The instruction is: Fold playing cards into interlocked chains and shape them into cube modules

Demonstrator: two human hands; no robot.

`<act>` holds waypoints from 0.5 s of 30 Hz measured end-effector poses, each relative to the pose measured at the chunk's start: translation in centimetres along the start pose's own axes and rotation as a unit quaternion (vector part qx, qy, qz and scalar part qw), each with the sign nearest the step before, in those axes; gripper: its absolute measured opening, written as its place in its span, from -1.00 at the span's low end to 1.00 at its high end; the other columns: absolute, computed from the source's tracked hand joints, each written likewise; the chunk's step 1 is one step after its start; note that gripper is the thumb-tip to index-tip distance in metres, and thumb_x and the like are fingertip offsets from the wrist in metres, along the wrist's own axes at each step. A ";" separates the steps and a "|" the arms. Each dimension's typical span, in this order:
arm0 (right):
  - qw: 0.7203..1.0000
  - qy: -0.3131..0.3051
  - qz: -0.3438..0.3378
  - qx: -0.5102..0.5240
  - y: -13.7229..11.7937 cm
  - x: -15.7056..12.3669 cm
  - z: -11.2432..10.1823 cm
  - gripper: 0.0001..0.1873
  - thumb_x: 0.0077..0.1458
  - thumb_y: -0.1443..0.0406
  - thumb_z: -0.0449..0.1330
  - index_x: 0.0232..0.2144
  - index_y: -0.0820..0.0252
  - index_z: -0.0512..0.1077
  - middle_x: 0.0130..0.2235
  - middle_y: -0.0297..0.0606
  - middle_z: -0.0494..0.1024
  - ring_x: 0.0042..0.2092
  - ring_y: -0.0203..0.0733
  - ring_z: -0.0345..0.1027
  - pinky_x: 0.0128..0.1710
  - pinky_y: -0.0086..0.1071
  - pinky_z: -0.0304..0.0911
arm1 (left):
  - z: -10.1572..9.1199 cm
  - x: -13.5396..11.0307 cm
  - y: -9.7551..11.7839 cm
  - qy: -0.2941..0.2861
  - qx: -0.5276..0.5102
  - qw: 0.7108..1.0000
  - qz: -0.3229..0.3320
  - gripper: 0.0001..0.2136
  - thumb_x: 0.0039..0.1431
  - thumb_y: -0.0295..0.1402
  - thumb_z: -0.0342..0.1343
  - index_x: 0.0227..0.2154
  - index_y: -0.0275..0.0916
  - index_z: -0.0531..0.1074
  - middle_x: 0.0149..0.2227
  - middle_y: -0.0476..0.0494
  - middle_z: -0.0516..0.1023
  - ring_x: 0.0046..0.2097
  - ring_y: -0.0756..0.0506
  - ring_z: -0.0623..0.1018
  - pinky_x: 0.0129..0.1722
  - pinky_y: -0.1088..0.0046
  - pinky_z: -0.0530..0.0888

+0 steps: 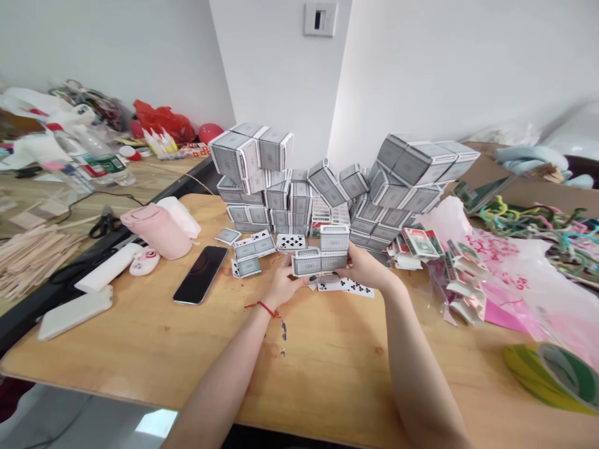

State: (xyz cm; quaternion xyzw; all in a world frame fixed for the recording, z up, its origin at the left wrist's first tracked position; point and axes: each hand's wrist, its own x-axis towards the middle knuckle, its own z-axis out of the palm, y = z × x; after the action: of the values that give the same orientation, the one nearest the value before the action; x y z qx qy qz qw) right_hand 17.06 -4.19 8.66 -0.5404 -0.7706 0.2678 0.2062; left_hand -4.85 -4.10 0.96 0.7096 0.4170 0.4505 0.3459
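Note:
Between my two hands is a small block of box shapes folded from playing cards (309, 263), one box standing on top at its right end. My left hand (284, 284), with a red string at the wrist, grips its left end. My right hand (365, 267) closes round its right end. Loose playing cards (360, 288) lie face up under and beside it. Behind stands a larger structure of grey-backed card boxes (281, 193), with a tall stack at the left and another stack (412, 162) at the right.
Left of my hands lie a black phone (200, 274), a pink pouch (156, 231) and a white power bank (75, 313). On the right are opened card packs (465, 280), a crumpled plastic bag (528, 268) and a yellow-green tape roll (555, 377). A wall rises behind.

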 end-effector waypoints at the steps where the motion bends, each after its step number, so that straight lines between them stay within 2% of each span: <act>1: 1.000 0.006 0.011 0.009 0.1 0.1 0.2 -0.52 -0.16 0.41 0.16 -0.11 0.19 0.21 -0.32 -0.29 0.47 -0.34 -0.21 0.34 -0.36 -0.40 0.21 | 0.0 0.1 -0.1 0.002 0.003 1.000 -0.002 -0.85 -0.06 -0.30 0.18 -0.40 -0.23 0.52 -0.04 -0.16 0.41 0.00 -0.13 0.37 0.04 0.28 0.29; 4: 0.998 0.014 0.045 0.030 0.6 0.1 1.1 -0.62 -0.16 0.39 0.17 -0.20 0.21 0.29 -0.43 -0.34 0.47 -0.37 -0.19 0.36 -0.37 -0.38 0.23 | 0.0 0.3 -0.3 0.010 0.011 1.000 -0.004 -0.86 -0.03 -0.31 0.16 -0.40 -0.22 0.53 -0.03 -0.14 0.40 0.03 -0.13 0.35 0.07 0.29 0.25; 6: 0.997 0.030 0.054 0.056 0.8 -0.1 1.7 -0.67 -0.15 0.38 0.17 -0.23 0.20 0.32 -0.42 -0.33 0.48 -0.36 -0.19 0.37 -0.37 -0.37 0.26 | -0.1 0.5 -0.3 0.006 0.014 1.000 0.000 -0.86 -0.02 -0.31 0.15 -0.40 -0.22 0.53 -0.03 -0.14 0.40 0.04 -0.13 0.35 0.07 0.30 0.26; 10: 0.988 0.058 0.062 0.130 1.2 -0.9 2.9 -0.70 -0.09 0.39 0.11 -0.21 0.18 0.30 -0.39 -0.32 0.49 -0.40 -0.22 0.40 -0.39 -0.38 0.30 | -0.3 0.7 -0.2 0.001 0.023 1.000 0.004 -0.85 -0.03 -0.28 0.16 -0.40 -0.20 0.53 -0.05 -0.15 0.42 0.01 -0.13 0.38 0.04 0.30 0.29; 15: 0.980 0.100 0.060 0.159 1.7 -1.3 4.0 -0.75 -0.07 0.40 0.08 -0.25 0.14 0.26 -0.46 -0.35 0.47 -0.44 -0.20 0.43 -0.42 -0.38 0.30 | -0.3 0.7 -0.3 0.007 0.021 1.000 0.019 -0.84 -0.02 -0.26 0.15 -0.40 -0.21 0.53 -0.07 -0.16 0.44 -0.01 -0.12 0.40 0.02 0.32 0.32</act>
State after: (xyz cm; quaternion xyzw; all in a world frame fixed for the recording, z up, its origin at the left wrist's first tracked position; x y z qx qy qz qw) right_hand 16.30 -5.67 4.45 -0.5696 -0.6600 0.3437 0.3491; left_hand -5.01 -3.34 1.07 0.7213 0.4155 0.4530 0.3192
